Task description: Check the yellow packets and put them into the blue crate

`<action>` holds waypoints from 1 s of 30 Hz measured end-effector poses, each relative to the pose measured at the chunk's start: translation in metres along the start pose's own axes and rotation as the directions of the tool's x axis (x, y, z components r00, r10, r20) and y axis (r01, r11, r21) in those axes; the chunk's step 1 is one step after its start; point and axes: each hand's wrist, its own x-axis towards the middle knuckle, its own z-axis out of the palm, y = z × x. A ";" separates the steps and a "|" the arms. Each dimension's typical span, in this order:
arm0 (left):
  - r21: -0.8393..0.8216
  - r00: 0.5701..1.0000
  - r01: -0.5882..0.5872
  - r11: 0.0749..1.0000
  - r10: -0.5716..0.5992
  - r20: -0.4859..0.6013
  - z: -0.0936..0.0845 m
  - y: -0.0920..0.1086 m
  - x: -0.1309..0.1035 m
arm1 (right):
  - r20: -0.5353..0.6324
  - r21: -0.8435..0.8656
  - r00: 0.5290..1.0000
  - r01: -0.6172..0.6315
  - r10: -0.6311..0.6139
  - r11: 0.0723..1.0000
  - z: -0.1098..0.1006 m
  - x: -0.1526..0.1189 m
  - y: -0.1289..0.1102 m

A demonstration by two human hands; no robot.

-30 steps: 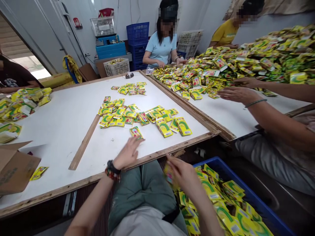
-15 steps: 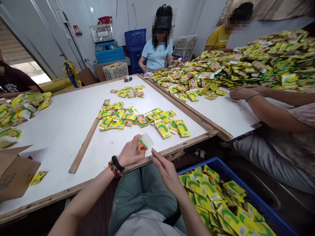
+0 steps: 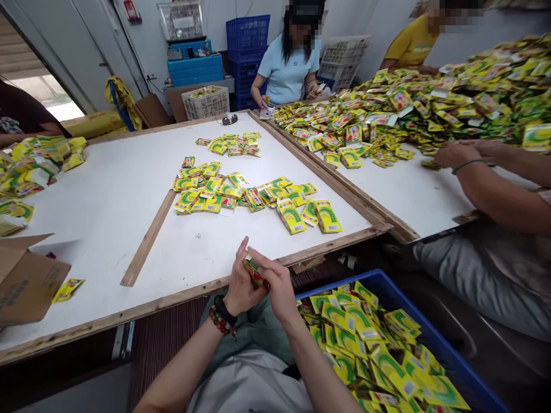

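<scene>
From my remote seat I have a small printed packet in green, red and yellow point(image 3: 255, 274), apparently thin card, between two bare hands at the near edge of the white, wood-edged table point(image 3: 129, 189). The left hand point(image 3: 241, 284) and the right hand point(image 3: 279, 289) both grasp it with curled fingers (the exact contact is hidden from me). I judge it light and fairly stiff, its printed face a bit slippery and its corners easily creased; I'd hold it by opposite edges and not squeeze its middle. Flat yellow-and-green packets point(image 3: 210, 186) lie clustered on the table, farther in from that edge. Lower than the table, toward its near right corner, a blue plastic crate point(image 3: 380, 276) holds many more; at the table's left end sits a brown cardboard box point(image 3: 32, 289).
</scene>
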 end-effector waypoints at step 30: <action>-0.215 0.963 0.241 0.947 -0.204 0.177 -0.015 0.005 0.014 | -0.104 -0.994 0.973 -0.093 -0.206 0.063 -0.118 -0.005 -0.014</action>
